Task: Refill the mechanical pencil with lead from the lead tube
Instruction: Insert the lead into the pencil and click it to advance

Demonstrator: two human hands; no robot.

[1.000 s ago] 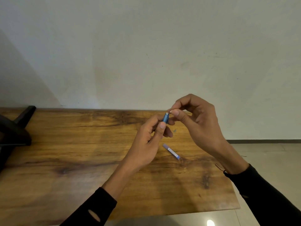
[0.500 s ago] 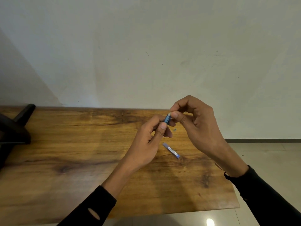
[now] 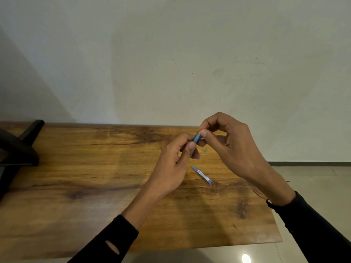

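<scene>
My left hand (image 3: 175,164) grips a blue mechanical pencil (image 3: 196,138), held above the wooden table with its top end pointing up and right; most of the barrel is hidden in the fist. My right hand (image 3: 229,143) pinches at that top end with thumb and forefinger; whether a lead is between them is too small to tell. The lead tube (image 3: 201,174), clear with a blue end, lies flat on the table below both hands. A tiny pale piece (image 3: 206,149), perhaps the pencil's cap, rests on the table just below my right thumb.
The wooden table (image 3: 95,186) stands against a plain wall. A black angled object (image 3: 19,147) sits at the table's far left. Tiled floor (image 3: 313,179) shows to the right, past the table's right edge.
My right hand's fingertips have closed in onto the pencil's top end. Both hands have dropped slightly. The lead tube has not moved.
</scene>
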